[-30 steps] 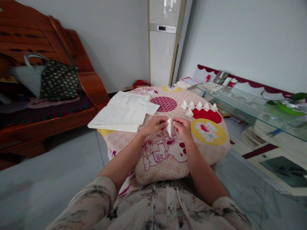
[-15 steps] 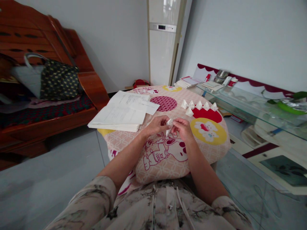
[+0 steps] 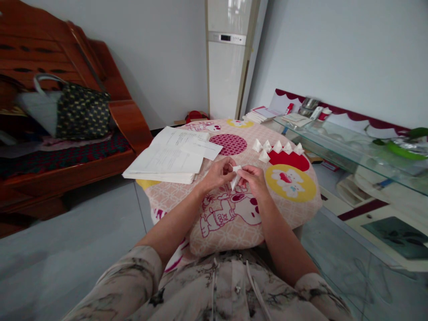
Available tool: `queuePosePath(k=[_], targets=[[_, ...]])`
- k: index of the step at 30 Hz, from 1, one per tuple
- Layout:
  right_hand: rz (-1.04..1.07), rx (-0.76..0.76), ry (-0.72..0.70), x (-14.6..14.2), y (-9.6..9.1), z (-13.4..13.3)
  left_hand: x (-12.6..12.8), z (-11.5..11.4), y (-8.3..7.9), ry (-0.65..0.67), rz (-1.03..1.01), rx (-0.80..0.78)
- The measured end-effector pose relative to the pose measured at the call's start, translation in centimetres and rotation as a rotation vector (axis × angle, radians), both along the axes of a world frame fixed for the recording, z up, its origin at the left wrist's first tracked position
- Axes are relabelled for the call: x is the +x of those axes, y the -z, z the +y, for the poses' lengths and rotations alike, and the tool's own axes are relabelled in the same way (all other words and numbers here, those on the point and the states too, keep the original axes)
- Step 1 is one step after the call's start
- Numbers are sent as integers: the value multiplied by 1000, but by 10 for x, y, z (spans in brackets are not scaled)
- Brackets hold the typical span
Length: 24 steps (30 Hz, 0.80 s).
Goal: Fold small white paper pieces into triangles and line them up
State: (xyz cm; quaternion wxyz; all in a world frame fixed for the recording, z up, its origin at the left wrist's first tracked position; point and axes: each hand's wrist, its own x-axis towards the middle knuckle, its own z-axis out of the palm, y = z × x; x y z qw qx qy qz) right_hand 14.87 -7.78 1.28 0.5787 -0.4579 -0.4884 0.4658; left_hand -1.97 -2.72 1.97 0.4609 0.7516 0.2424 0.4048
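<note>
My left hand [image 3: 217, 173] and my right hand [image 3: 254, 179] meet over a round table covered with a pink cartoon-print cloth [image 3: 234, 223]. Both pinch a small folded white paper piece [image 3: 235, 176] between their fingertips, just above the cloth. Several finished folded paper pieces [image 3: 276, 148] stand in a row farther back and to the right on the cloth. A stack of white paper sheets [image 3: 169, 157] lies to the left of my hands.
A glass-topped low table [image 3: 354, 151] with cups and books runs along the right. A wooden bench [image 3: 67, 169] with a dark patterned bag [image 3: 82, 113] is at the left. A white standing air conditioner [image 3: 227, 58] is at the back wall.
The paper piece was held upright as a flat triangle; my fingers have closed in and folded it smaller, and my hands have drawn closer together.
</note>
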Motion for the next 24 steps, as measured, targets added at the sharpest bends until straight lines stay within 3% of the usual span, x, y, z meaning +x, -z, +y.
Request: queuePosePath(k=[5, 16, 24], targets=[[-29, 18, 17, 0, 1, 0, -1, -2, -2, -29, 61, 98], [-144, 33, 30, 2, 8, 4, -2, -1, -2, -79, 118, 119], [-311, 74, 149, -6, 4, 0, -2, 0, 0, -82, 143, 158]])
